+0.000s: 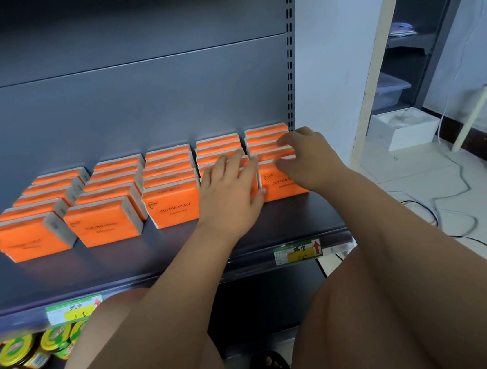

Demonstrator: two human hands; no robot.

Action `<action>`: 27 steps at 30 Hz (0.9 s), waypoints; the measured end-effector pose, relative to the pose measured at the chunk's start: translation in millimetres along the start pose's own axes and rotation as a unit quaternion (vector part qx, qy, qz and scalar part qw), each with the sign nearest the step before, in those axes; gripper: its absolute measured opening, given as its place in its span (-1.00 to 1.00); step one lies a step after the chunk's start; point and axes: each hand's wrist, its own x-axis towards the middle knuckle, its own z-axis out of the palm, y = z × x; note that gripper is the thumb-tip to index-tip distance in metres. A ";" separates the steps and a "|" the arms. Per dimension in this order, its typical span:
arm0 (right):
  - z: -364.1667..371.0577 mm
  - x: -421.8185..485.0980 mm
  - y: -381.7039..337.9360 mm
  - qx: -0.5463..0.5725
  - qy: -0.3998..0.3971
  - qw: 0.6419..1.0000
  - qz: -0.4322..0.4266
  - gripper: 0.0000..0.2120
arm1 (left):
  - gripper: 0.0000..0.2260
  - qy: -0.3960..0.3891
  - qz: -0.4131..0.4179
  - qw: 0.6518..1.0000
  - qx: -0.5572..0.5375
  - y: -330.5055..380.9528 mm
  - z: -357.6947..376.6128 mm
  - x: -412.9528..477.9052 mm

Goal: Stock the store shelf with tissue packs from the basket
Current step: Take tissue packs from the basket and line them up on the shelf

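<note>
Orange tissue packs point(172, 206) marked COTTON TISSUE stand upright in several rows on the dark grey shelf point(141, 256). My left hand point(230, 182) lies flat with straight fingers against the front pack of the fourth row, covering most of it. My right hand point(306, 159) reaches over the rightmost row point(267, 139), its fingers curled round the top of the front pack point(279, 186) there. The basket is out of view.
Price tags point(297, 251) hang on the shelf's front edge. Jars with yellow-green lids point(27, 351) stand on the shelf below, at left. A perforated upright point(290, 57) bounds the shelf at right. Beyond it lie a white box point(406, 129) and cables on the floor.
</note>
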 end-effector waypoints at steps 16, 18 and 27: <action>79.5 -30.3 -126.1 0.097 -0.074 0.981 -0.151 -0.45 | -0.36 0.026 -0.274 0.960 0.043 -109.8 -78.1 -74.6; 96.8 -31.3 -151.2 0.103 -0.084 0.976 -0.171 -0.46 | -0.36 0.031 -0.302 0.951 0.061 -130.0 -88.7 -94.7; 173.7 -70.7 -293.2 0.157 -0.151 0.933 -0.288 -0.48 | -0.40 -0.019 -0.443 0.885 0.141 -203.1 -135.5 -214.8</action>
